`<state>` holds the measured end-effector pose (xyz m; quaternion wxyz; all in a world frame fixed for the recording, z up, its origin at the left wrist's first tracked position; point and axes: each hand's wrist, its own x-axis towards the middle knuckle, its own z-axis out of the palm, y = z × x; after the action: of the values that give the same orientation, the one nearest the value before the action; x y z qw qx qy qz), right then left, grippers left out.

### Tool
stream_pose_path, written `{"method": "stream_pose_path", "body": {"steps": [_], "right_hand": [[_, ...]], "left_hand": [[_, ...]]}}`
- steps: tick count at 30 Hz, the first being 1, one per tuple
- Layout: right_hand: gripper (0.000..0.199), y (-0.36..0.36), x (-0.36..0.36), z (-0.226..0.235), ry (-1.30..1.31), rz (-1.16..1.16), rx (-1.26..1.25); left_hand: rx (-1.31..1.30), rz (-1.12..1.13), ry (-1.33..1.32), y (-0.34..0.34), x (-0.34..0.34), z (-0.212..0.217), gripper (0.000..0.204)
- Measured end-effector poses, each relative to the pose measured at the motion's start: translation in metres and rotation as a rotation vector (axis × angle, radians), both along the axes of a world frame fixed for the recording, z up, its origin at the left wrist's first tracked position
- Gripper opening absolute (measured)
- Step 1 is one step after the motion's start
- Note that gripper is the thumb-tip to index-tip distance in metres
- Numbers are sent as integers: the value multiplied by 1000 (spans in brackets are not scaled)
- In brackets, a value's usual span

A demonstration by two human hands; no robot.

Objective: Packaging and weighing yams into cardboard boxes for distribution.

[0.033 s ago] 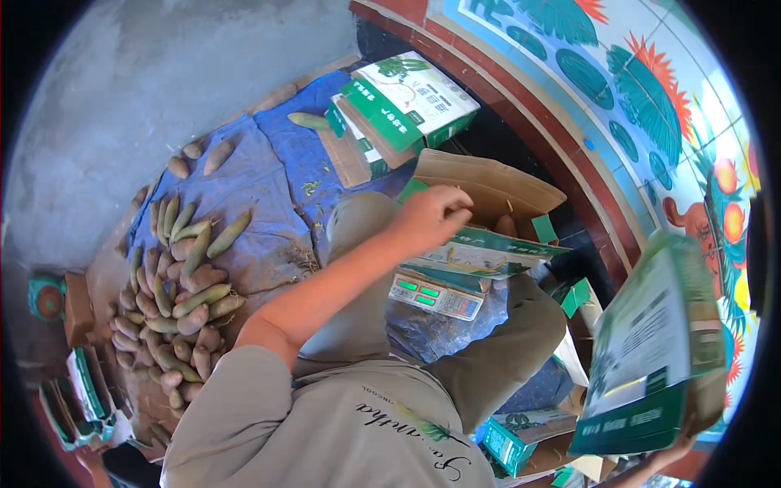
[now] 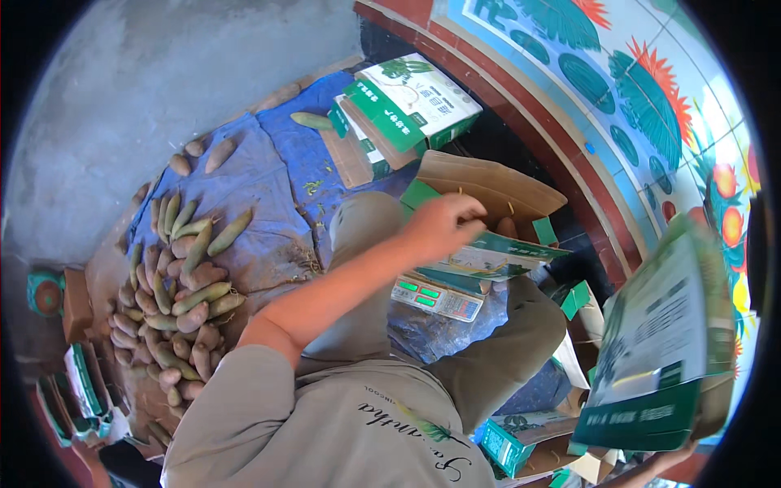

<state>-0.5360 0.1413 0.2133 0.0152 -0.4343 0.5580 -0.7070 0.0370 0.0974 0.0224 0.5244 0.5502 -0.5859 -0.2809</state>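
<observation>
While the left fingers [image 2: 468, 213] are curling together at the rim of the open box [image 2: 488, 191], seemingly tucking something inside, the right hand [image 2: 675, 457] is gripping a flat carton [image 2: 655, 350] by its lower edge. Two closed boxes [image 2: 407, 110] are stacking beyond; dozens of tubers [image 2: 175, 285] are lying on a blue tarp [image 2: 268, 195].

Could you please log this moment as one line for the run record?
left hand: reaching into open carton | right hand: hidden behind green-and-white box, apparently holding it | long tubers heaped on blue tarp
</observation>
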Motion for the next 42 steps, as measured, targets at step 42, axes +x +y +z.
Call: {"method": "stream_pose_path", "body": {"steps": [42], "right_hand": [[22,-112,293,-172,590,792,396]], "left_hand": [[133,1057,15,-1,291,-147,22]]}}
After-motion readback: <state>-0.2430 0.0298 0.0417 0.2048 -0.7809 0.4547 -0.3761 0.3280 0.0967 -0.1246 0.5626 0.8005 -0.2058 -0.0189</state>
